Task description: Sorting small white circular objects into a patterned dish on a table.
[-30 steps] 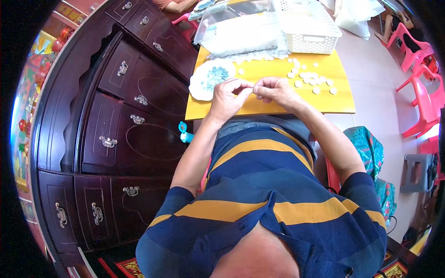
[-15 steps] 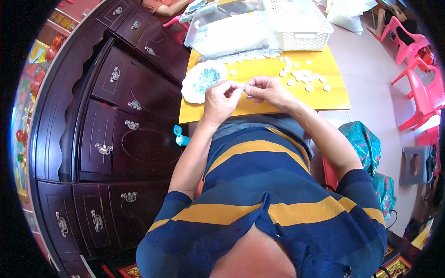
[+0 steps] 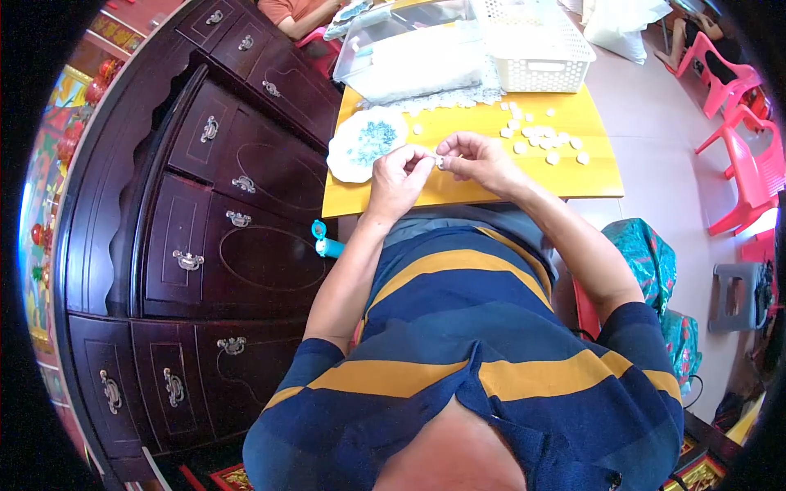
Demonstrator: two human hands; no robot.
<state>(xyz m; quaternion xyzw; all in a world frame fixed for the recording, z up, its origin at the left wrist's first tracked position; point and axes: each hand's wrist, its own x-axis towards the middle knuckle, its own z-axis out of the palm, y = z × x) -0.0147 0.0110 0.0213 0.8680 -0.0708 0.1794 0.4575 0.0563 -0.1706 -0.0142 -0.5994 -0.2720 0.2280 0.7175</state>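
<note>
Pinching one small white piece (image 3: 440,161) between them, both hands meet above the near edge of the yellow table (image 3: 483,184). The left hand (image 3: 399,176) has its fingertips closed on the piece's left side, and the right hand (image 3: 481,158) has thumb and forefinger clamped on its right side. What the piece is, too small to tell. The hands sit in the same pose as half a second ago and a second ago; only the view has shifted a little, so the table sits higher and more to the left in the picture.

On the table, just left of the left hand, lies a white plate (image 3: 354,155) with a blue-green pattern. Right of the hands, further in on the table, loose white pieces (image 3: 540,139) lie scattered. At the table's far edge stand a clear plastic tub (image 3: 409,57) and a white slotted basket (image 3: 536,49) side by side. Left of the table stands a dark wooden cabinet (image 3: 205,221) with metal handles. Right of the table, well apart, pink plastic chairs (image 3: 737,90) stand on the floor.
</note>
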